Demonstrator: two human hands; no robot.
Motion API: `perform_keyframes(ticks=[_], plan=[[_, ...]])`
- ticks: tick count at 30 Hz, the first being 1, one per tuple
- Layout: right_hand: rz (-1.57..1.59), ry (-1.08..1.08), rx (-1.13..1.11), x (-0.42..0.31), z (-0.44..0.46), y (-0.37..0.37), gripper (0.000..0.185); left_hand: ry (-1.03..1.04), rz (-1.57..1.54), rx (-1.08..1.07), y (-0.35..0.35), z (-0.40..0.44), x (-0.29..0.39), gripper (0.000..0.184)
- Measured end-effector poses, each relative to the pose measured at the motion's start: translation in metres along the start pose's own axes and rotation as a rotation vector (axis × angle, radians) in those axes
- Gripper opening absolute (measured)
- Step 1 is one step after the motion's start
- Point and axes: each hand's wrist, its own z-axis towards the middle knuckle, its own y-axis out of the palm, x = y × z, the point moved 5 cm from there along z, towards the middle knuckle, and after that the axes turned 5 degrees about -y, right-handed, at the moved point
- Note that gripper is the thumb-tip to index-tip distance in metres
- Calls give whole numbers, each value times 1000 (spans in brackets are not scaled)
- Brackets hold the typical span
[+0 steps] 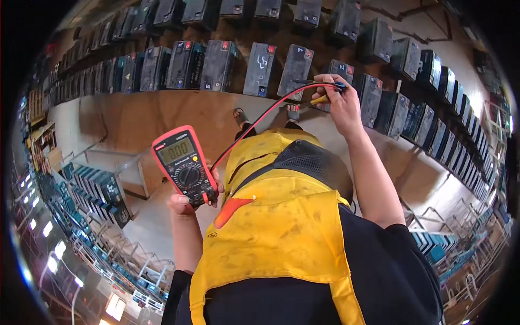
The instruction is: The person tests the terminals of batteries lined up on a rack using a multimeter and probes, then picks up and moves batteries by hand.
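Note:
A red-and-black digital multimeter (185,167) rests in my left hand (181,205), its fingers wrapped around the lower end. The display reads what looks like 0.00. From its bottom, a red test lead (253,125) arcs up to my right hand (345,108), with a dark lead close beside it. My right hand is closed on the test probes (310,83); a yellow-handled piece (319,100) also shows in its fingers, its kind unclear. The probe tips are over a grey battery (296,66) with a red terminal; whether they touch it I cannot tell.
Beside that battery stands another grey battery (260,69) with white writing. Long rows of batteries (216,65) curve across the floor ahead. A rack of teal batteries (100,187) stands to the left. My yellow apron (281,233) has an orange-red object (232,210) on its front.

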Motion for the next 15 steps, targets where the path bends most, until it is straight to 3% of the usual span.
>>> perform_keyframes(ticks=[2, 9, 10, 13, 15], plan=[[-8, -2, 61, 1, -5, 6, 20, -18, 33, -53, -19, 5, 11, 109], [-3, -16, 251, 31, -49, 38, 25, -213, 106, -102, -71, 14, 68, 106], [13, 19, 271, 36, -58, 43, 33, -246, 116, -101, -75, 16, 74, 106], [-10, -1, 336, 49, -79, 48, 34, -328, 109, -144, -72, 29, 88, 105], [86, 21, 351, 50, -91, 41, 26, -350, 85, -216, -64, 41, 87, 105]])
